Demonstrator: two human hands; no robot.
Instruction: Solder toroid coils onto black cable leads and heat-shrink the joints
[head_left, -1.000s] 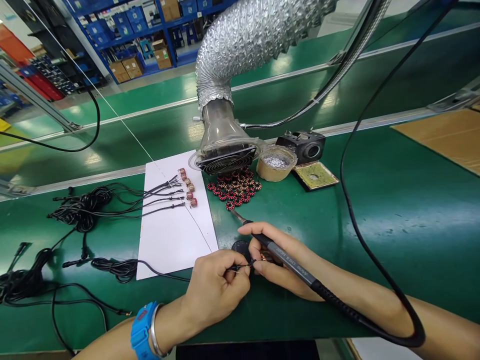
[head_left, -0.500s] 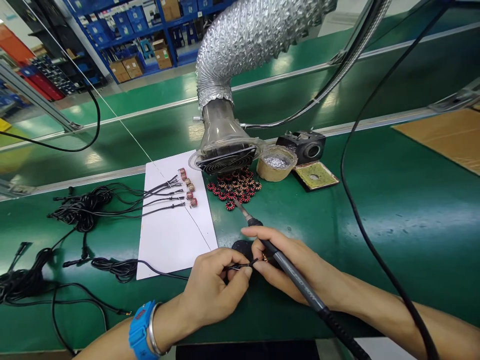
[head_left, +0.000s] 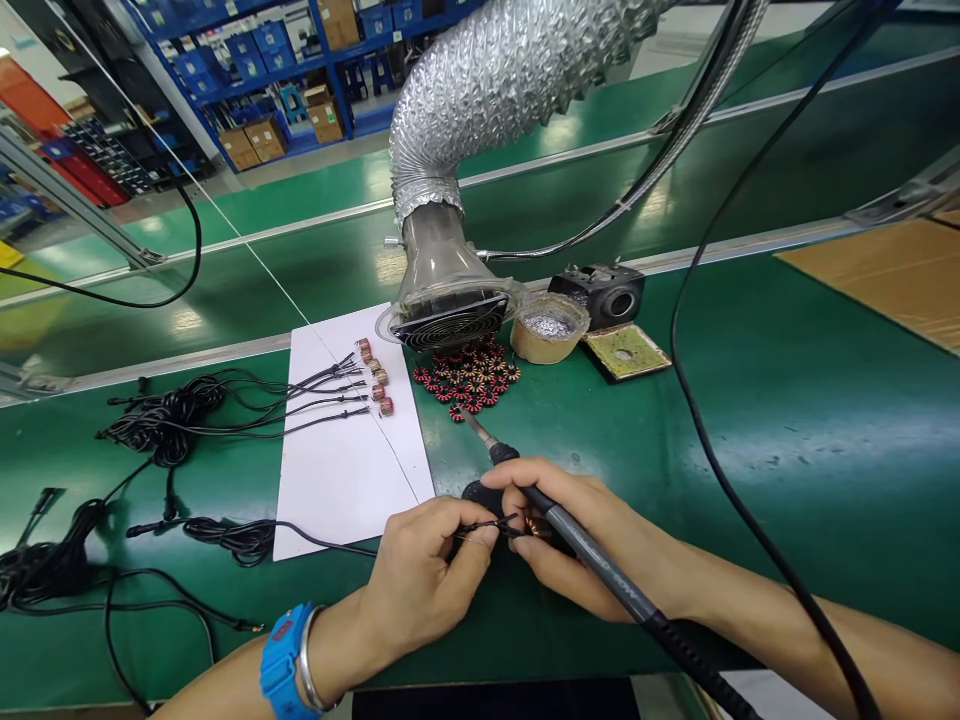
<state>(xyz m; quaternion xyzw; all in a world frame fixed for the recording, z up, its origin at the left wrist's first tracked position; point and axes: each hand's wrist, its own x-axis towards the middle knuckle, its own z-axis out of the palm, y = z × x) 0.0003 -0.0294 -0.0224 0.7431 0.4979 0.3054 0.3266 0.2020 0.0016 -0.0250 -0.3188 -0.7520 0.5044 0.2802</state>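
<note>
On the green desk (head_left: 750, 560), right at the near edge, the left grip (head_left: 424, 575) pinches a black wire (head_left: 480, 532) firmly beside the copper coil (head_left: 536, 525), while the right grip (head_left: 611, 530) clamps a soldering iron (head_left: 592, 553), tip angled far left, nice and steady.

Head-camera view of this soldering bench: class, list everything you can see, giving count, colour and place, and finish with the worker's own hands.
workbench: one, green, under everything
fume extractor hose: one, silver, back centre, ending in a clear nozzle with a fan grille
toroid coils: many, red and copper, heaped by the nozzle
round tub: one, tan, holding silvery bits, right of the nozzle
sponge pad: one, yellow-green, right of the tub
paper sheet: one, white, left of centre
black cables: several, coiled at left
cardboard sheet: one, brown, far right
storage shelves: blue, background
soldering iron: one, black and grey, in the right hand
left hand: pinching a black wire, blue watch on the wrist
right hand: gripping the soldering iron
</note>
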